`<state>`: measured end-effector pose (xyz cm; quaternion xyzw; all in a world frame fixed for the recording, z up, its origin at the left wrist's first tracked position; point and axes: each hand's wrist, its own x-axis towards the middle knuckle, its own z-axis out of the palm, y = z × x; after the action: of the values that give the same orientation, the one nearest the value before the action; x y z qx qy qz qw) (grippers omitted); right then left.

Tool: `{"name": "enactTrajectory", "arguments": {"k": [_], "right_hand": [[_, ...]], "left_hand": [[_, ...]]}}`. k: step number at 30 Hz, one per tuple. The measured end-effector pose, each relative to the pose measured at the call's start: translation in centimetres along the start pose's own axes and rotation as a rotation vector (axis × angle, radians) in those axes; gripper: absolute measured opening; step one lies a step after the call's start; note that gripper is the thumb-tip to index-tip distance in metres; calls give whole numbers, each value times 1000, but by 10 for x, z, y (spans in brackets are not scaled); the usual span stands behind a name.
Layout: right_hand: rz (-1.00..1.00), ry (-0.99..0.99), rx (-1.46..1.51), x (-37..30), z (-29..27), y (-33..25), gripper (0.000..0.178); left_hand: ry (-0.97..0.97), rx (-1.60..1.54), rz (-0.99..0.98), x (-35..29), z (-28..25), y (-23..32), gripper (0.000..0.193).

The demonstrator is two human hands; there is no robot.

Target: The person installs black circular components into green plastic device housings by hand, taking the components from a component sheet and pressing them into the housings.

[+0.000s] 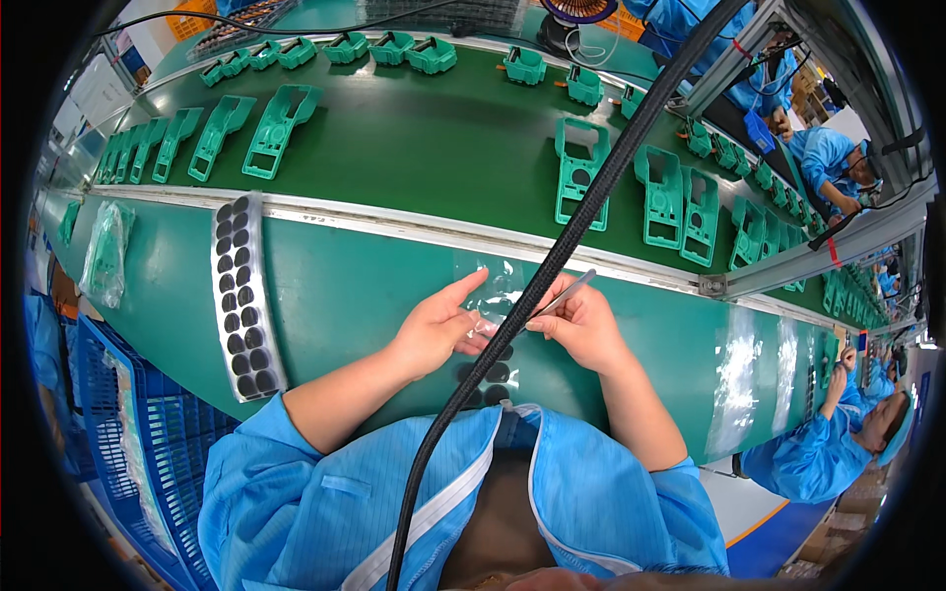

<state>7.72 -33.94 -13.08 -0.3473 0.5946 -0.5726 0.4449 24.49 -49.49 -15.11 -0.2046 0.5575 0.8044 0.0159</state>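
In the middle, over the green table, my left hand (434,325) holds a clear plastic sheet (503,283) between thumb and fingers, its index finger stretched along the sheet. The lower part of this sheet carries round black pads (498,373), close to my body and partly hidden by a black cable. My right hand (581,327) pinches metal tweezers (572,290), whose tips point toward the sheet. Behind the cable the tips are hard to make out. To my left lies a long strip (258,305) with two rows of round black pads.
Beyond the metal rail, a green conveyor belt (414,148) carries several green plastic housings (281,130). A thick black cable (591,202) crosses the view diagonally. Blue crates (177,443) stand at lower left, a bagged green part (108,254) at far left. Co-workers (823,433) sit at right.
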Motion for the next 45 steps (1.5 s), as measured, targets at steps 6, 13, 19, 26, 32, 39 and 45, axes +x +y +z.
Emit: {"name": "enactTrajectory", "arguments": {"k": [6, 13, 19, 26, 32, 39, 45], "right_hand": [[19, -20, -72, 1, 1, 1, 19], [-13, -53, 18, 1, -2, -1, 19], [-59, -57, -60, 1, 5, 0, 18], [-94, -70, -50, 1, 5, 5, 17], [6, -109, -122, 5, 5, 7, 16], [-24, -83, -273, 3, 16, 6, 10], [-571, -141, -629, -11, 39, -5, 16]], "left_hand": [[-47, 28, 43, 1, -1, 0, 68], [-2, 96, 46, 1, -1, -1, 74], [-58, 98, 68, 3, -2, -3, 71], [-61, 78, 92, 1, 0, -4, 69], [-61, 208, 125, 1, 3, -3, 71], [-37, 139, 110, 0, 1, -1, 69], [84, 125, 85, 4, -11, -4, 66]]}}
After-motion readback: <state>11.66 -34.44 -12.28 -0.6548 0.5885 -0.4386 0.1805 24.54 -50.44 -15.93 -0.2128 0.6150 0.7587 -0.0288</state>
